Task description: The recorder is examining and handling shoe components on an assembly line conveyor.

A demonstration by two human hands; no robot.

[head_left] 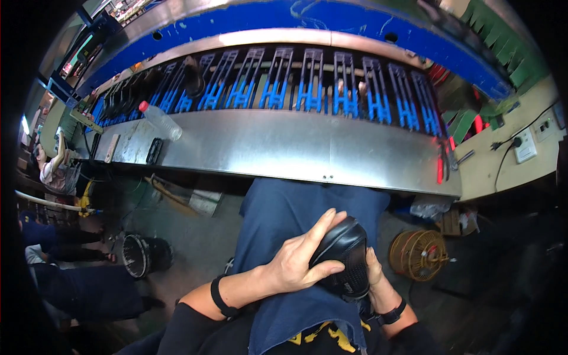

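A black shoe (355, 266) is held over my lap, in front of the blue apron (278, 219). My left hand (299, 254) grips it from the left, its fingers over the far side and its thumb lying across the near face. On the right side of the shoe is my right hand (375, 272), with its thumb up along the edge and its other fingers hidden behind the shoe. Both forearms wear dark wrist bands.
Beyond my knees runs a metal worktop (266, 139), with a clear bottle (163, 121), a black block (154, 151) and red-handled tools (440, 165). Behind it is a rack of blue-tipped bars (275, 89). A bucket (142, 254), a round wire frame (419, 254) and other people flank me.
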